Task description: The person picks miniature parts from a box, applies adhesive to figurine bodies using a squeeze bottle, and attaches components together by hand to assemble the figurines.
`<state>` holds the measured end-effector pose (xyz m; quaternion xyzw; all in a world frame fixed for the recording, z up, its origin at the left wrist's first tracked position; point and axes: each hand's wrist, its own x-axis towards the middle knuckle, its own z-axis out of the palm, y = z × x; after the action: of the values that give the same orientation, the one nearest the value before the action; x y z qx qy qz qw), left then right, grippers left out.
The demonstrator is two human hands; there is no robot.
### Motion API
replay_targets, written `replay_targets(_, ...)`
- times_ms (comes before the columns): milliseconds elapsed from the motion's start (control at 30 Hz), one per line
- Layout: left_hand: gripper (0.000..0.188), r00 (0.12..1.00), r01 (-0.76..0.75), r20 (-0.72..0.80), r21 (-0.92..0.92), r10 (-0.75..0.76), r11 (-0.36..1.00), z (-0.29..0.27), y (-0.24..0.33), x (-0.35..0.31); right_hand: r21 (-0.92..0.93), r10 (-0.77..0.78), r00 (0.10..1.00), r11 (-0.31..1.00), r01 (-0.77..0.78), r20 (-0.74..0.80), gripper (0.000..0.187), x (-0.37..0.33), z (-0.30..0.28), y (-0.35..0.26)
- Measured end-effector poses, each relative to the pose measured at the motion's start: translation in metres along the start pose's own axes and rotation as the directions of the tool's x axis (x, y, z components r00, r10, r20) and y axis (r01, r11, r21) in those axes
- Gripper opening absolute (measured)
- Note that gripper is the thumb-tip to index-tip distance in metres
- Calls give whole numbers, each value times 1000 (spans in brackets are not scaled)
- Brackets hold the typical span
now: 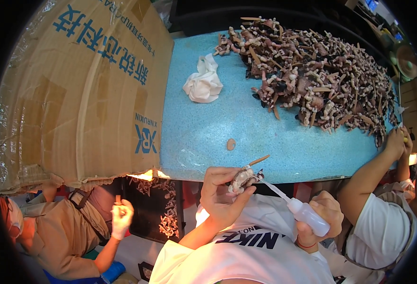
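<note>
Blue-topped counter across the middle of the head view, near edge curving with the lens. Large cardboard box along its left side, blue print, clear tape. Far right half of the counter: broad heap of small figurines, cream, brown and black, flat tan sticks poking out. Left of the heap, crumpled white tissue; nearer, a small tan disc lying alone.

Left hand: fingers gripping one figurine, held up by the counter's near edge, a tan stick projecting from its upper end. Right hand: fingers wrapped around a pale squeeze bottle, tilted, long thin nozzle pointing up-left to the figurine's right side. Contact at the nozzle tip: cannot tell.

Lower left, a co-worker, one hand raised with a small tan piece; beside them a dark tray bearing more pieces. Far right, another co-worker's hands by the heap.
</note>
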<state>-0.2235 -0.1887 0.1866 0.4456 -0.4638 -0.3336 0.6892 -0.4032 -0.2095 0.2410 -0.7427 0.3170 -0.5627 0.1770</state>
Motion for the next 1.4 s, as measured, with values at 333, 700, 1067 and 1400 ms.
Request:
replay_targets(333,39,994,112,14,-69,-111,991,0,5,0,54,33,998,998,-31,-53,45,-3,3,0)
replay_targets(700,39,994,109,5,-78,-109,991,2,6,-1,109,7,998,994,-14,65,46,2,3,-1)
replay_targets(1067,39,990,136,-6,-118,-138,984,3,5,0,78,-17,1000,997,16,12,44,2,4,0)
replay_targets(1400,35,983,179,4,-187,-182,966,3,7,1,93,-3,1000,996,3,1,43,-2,5,4)
